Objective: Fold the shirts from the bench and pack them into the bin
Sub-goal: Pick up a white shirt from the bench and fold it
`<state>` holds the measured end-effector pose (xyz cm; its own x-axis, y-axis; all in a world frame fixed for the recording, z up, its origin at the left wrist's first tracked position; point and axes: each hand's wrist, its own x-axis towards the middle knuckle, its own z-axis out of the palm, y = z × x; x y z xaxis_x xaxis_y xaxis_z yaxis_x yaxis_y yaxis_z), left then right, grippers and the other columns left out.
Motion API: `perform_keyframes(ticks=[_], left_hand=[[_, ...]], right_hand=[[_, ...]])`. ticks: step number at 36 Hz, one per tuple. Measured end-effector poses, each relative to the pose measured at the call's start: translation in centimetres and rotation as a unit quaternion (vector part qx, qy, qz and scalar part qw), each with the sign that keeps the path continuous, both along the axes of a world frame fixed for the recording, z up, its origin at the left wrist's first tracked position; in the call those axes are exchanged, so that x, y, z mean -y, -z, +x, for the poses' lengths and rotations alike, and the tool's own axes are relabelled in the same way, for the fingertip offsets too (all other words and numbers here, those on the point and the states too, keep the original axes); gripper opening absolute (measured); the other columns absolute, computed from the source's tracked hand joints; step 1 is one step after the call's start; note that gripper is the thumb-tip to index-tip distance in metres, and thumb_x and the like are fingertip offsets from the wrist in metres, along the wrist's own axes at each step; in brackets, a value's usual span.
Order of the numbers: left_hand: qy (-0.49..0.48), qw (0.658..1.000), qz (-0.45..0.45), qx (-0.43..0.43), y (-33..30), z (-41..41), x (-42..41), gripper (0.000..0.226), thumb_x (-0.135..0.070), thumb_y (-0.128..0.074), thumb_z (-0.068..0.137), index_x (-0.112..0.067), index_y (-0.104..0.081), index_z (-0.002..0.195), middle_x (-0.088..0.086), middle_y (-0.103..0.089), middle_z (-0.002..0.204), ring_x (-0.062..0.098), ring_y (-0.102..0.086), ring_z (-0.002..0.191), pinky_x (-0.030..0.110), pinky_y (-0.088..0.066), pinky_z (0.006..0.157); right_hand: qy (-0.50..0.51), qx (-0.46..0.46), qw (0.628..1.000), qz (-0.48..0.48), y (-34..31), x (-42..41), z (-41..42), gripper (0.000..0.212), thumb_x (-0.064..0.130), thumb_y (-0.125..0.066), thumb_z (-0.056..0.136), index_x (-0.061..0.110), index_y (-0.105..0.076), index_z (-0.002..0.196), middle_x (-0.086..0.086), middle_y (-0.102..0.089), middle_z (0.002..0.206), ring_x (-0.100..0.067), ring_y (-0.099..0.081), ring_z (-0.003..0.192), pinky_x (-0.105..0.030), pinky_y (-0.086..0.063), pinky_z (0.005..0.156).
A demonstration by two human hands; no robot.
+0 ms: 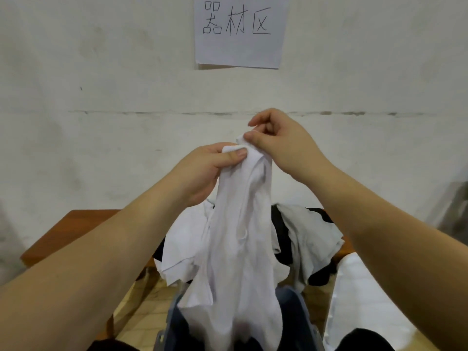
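Both hands are holding a white shirt [238, 239] up in front of the wall, close together at its top edge. The left hand [202, 171] is gripping a bunched fold of the fabric, its thumb pressing the cloth against curled fingers. The right hand [281, 143] is pinching the same edge just beside it between thumb and forefinger, the other fingers curling loosely above. So each grip is closing on the white shirt.

The shirt is hanging straight down in a long gathered column, its lower part dangling into the blue-grey bin [301, 307] at the bottom of the view. Behind it, a pile of shirts [311, 236], white, grey and black, is lying heaped on the reddish-brown table [76, 231], which is standing against the wall. A sheet of paper [240, 31] with handwritten characters is sticking to the wall above. A white glossy sheet [362, 300] is lying at lower right.
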<state>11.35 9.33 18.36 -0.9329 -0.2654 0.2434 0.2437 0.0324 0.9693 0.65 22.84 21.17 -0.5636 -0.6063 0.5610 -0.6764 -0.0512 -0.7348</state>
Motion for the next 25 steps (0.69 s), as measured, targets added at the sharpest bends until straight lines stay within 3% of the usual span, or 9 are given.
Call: perform_keyframes(ticks=[5, 8, 11, 15, 18, 20, 22, 25], left_hand=[[-0.047, 0.999, 0.009, -0.003, 0.5, -0.2, 0.4, 0.024, -0.013, -0.061, 0.093, 0.002, -0.069, 0.11, 0.017, -0.07, 0.113, 0.023, -0.067, 0.102, 0.032, -0.049, 0.096], [-0.059, 0.998, 0.019, -0.007, 0.4, -0.1, 0.5, 0.018, -0.013, -0.06, 0.094, -0.002, -0.07, 0.103, 0.014, -0.072, 0.106, 0.022, -0.067, 0.096, 0.031, -0.05, 0.093], [-0.059, 0.998, 0.035, -0.013, 0.1, 0.0, 0.6, 0.014, -0.013, -0.059, 0.094, -0.006, -0.071, 0.098, 0.007, -0.072, 0.096, 0.02, -0.066, 0.089, 0.028, -0.05, 0.088], [-0.065, 0.997, 0.042, -0.021, 0.0, -0.1, 0.5, 0.012, -0.012, -0.058, 0.096, -0.008, -0.07, 0.097, 0.002, -0.075, 0.091, 0.014, -0.07, 0.086, 0.025, -0.054, 0.083], [-0.073, 0.996, 0.049, -0.025, 0.0, -0.2, 0.4, 0.011, -0.011, -0.058, 0.096, -0.008, -0.069, 0.098, 0.001, -0.076, 0.09, 0.013, -0.07, 0.086, 0.023, -0.054, 0.079], [-0.078, 0.995, 0.05, -0.027, 0.1, -0.1, 0.4, 0.012, -0.011, -0.059, 0.095, -0.008, -0.069, 0.1, 0.002, -0.076, 0.093, 0.014, -0.071, 0.089, 0.023, -0.054, 0.08], [-0.089, 0.995, 0.043, -0.029, 0.1, 0.0, 0.5, 0.014, -0.012, -0.059, 0.095, -0.006, -0.069, 0.104, 0.005, -0.075, 0.098, 0.016, -0.07, 0.092, 0.026, -0.055, 0.085], [-0.125, 0.992, 0.007, -0.025, 0.2, 0.4, 1.2, 0.018, -0.016, -0.063, 0.094, -0.008, -0.069, 0.108, 0.01, -0.073, 0.108, 0.023, -0.069, 0.101, 0.032, -0.053, 0.092]], right_hand=[[-0.021, 0.099, 0.993, -0.052, 3.2, 0.1, -0.5, 0.005, 0.031, -0.059, 0.096, 0.029, -0.059, 0.101, 0.017, -0.064, 0.085, -0.003, -0.062, 0.083, -0.026, -0.05, 0.083], [-0.054, 0.172, 0.981, -0.068, 7.3, -0.1, -1.1, 0.021, 0.039, -0.059, 0.088, 0.024, -0.056, 0.101, 0.01, -0.065, 0.093, -0.006, -0.063, 0.085, -0.029, -0.048, 0.082], [-0.098, 0.202, 0.973, 0.048, 12.9, -0.7, -1.5, 0.028, 0.031, -0.064, 0.079, 0.021, -0.055, 0.104, 0.005, -0.064, 0.102, -0.008, -0.062, 0.092, -0.031, -0.046, 0.087], [-0.128, 0.209, 0.924, 0.295, 19.2, -1.8, -0.7, 0.047, 0.049, -0.07, 0.08, 0.037, -0.055, 0.123, 0.014, -0.065, 0.123, -0.007, -0.061, 0.114, -0.037, -0.047, 0.104], [-0.078, 0.171, 0.911, 0.367, 21.9, -2.2, -0.3, 0.03, 0.046, -0.067, 0.088, 0.034, -0.058, 0.114, 0.014, -0.066, 0.113, -0.006, -0.063, 0.102, -0.029, -0.051, 0.095], [-0.046, 0.131, 0.912, 0.387, 22.9, -2.5, -0.2, 0.012, 0.039, -0.063, 0.093, 0.028, -0.059, 0.094, 0.013, -0.064, 0.093, -0.003, -0.06, 0.081, -0.022, -0.05, 0.078], [-0.022, 0.128, 0.91, 0.394, 23.4, -2.8, -0.5, 0.026, 0.036, -0.059, 0.095, 0.019, -0.051, 0.077, 0.009, -0.053, 0.071, -0.005, -0.049, 0.059, -0.022, -0.041, 0.061], [0.004, 0.158, 0.909, 0.386, 23.6, -3.9, -1.6, 0.031, 0.04, -0.063, 0.092, 0.015, -0.054, 0.075, -0.001, -0.056, 0.069, -0.014, -0.052, 0.061, -0.032, -0.043, 0.062]])
